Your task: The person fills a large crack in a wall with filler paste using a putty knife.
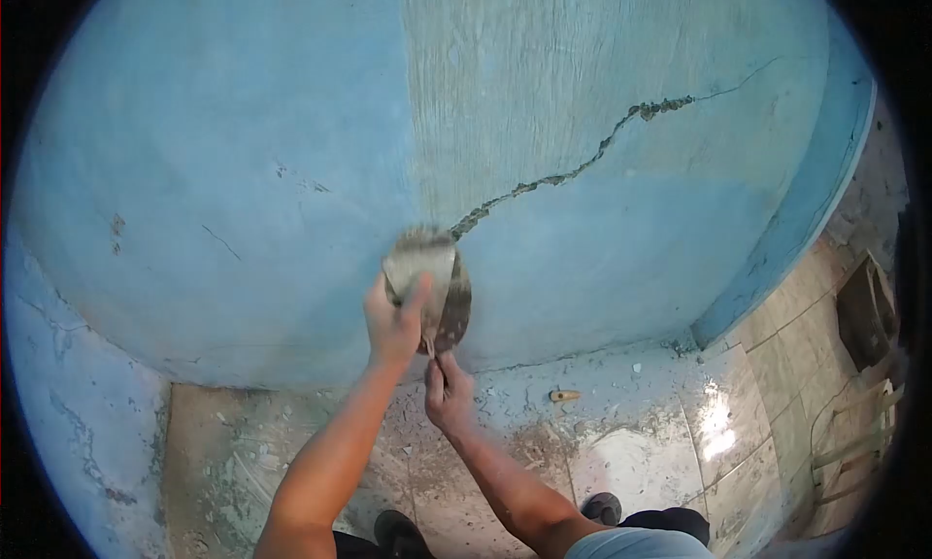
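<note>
My right hand (449, 396) is closed around the handle of a trowel, its thin neck pointing up toward the wall. The trowel's pale flat blade (435, 264) lies over a dark, rounded dish (456, 306) smeared with grey material. Gripping this dish from the left is my left hand (393, 324), its thumb up against the blade and slightly blurred. Both tools are close to the blue wall (243, 151), overlapping the lower end of a jagged, opened crack (558, 179) that climbs to the right.
A small scraper-like piece with a wooden handle (564, 396) lies on the dusty tiled floor (631, 462) among plaster crumbs. At the right stand a dark bucket-like container (864, 311) and a wooden chair or rack (854, 452). My shoes (602, 508) show below.
</note>
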{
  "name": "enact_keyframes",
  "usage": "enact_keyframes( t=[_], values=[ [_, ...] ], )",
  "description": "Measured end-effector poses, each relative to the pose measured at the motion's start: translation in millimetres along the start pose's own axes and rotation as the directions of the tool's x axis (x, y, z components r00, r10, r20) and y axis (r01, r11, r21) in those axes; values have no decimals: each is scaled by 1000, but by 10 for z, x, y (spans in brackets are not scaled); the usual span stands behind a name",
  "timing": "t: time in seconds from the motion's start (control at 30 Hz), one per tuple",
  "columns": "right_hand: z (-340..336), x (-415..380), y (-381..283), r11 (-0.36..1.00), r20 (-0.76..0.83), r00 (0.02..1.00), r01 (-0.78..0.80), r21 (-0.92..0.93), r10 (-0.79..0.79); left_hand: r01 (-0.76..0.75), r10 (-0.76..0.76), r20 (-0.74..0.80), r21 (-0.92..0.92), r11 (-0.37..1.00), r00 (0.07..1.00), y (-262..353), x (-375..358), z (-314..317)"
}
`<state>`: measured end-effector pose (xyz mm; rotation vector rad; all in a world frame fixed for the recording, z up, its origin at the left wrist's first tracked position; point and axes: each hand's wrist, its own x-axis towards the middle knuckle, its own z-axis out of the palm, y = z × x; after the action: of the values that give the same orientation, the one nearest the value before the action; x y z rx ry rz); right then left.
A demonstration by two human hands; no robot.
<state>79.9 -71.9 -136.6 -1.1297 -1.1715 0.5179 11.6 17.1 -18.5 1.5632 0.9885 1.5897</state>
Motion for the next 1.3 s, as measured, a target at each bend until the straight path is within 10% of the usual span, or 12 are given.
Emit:
enact_keyframes(
  t=[0.13,0.33,0.43,0.53,0.73,0.97,1.13,1.3],
  values=[
    [2,512,-744,994,-15,996,88,62,-87,145,-136,53,-250,957,989,911,442,34],
    [-56,9,26,987,13,998,65,-146,-64,44,-47,-17,-113,993,999,-68,-83,16],
    [-58,120,-387,1000,7,1000,-19,-8,19,5,-3,-54,33,999,999,283,99,43],
    [-79,475,-903,997,24,996,82,2,-82,193,-185,59,-243,951,981,1025,382,19],
    [-47,34,-149,988,94,985,-142,-61,148,53,-53,-12,-9,999,999,22,-50,-31],
    [-167,656,-1084,998,87,994,57,13,-58,90,-88,20,-276,957,996,1160,582,65],
    [-231,189,-346,981,184,982,-71,180,37,61,-70,-85,-101,993,994,579,166,55],
    [-172,294,-729,931,-44,937,348,108,-345,65,-68,-34,-83,994,997,1048,405,79]
  ],
)
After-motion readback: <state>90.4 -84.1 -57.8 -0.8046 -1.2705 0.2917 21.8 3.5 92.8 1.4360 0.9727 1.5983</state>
